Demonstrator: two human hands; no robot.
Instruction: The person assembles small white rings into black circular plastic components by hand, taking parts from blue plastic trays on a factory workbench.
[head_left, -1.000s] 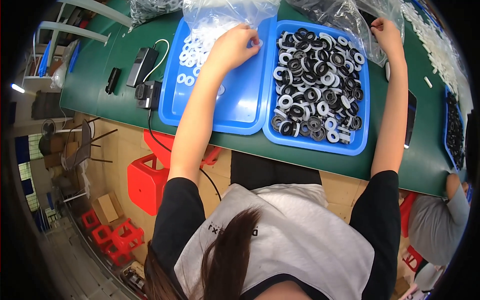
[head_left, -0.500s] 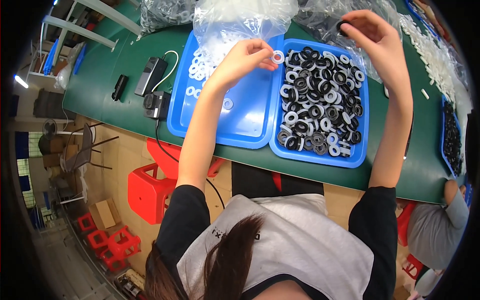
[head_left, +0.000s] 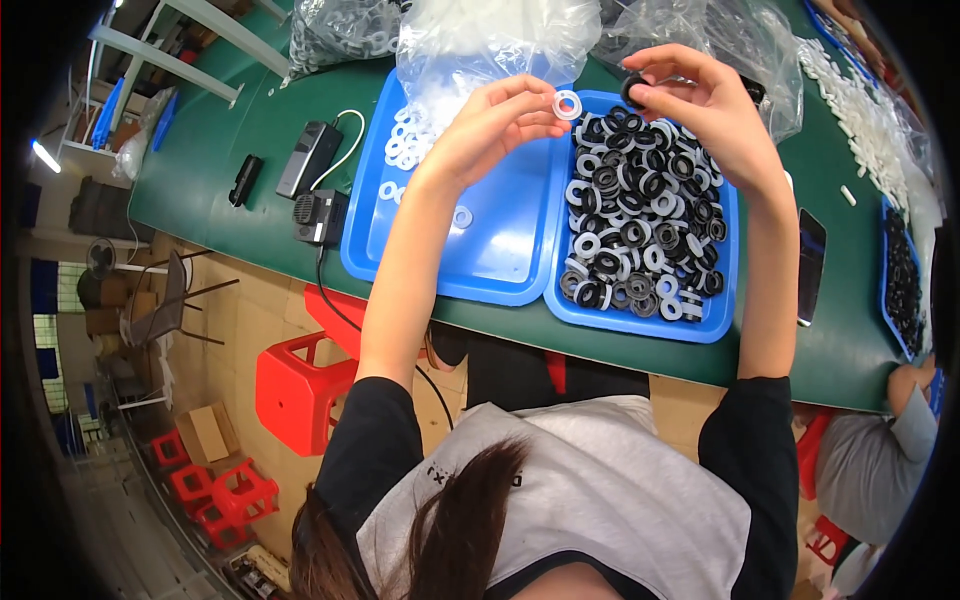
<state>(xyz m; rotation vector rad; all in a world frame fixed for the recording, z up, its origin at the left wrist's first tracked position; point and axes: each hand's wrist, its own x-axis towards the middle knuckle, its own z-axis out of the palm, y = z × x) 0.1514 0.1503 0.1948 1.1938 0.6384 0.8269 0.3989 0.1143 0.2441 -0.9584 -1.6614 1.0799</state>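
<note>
Between the fingertips of my left hand (head_left: 508, 118) is a white ring (head_left: 567, 105), held up over the divide between two blue trays. My right hand (head_left: 700, 105) pinches a black ring (head_left: 632, 91) above the far part of the right tray (head_left: 652, 326). That tray is heaped with black rings, several with white or grey rings against them (head_left: 640, 210). In the left tray (head_left: 450, 285), loose white rings (head_left: 405, 145) lie mostly toward the far left, partly under a clear plastic bag (head_left: 490, 45). The two held rings are apart.
Left of the trays are a black device with a cable (head_left: 318, 212), a grey box-shaped device (head_left: 308, 158) and a small black part (head_left: 244, 180). Rightward lie a phone (head_left: 812, 265), a pile of white pieces (head_left: 865, 125) and another tray of black parts (head_left: 903, 285). A co-worker (head_left: 875, 460) sits at right.
My right hand has come left and nearer with the black ring, closing toward the white one. My left hand has shifted slightly right. The phone now shows beside my right forearm.
</note>
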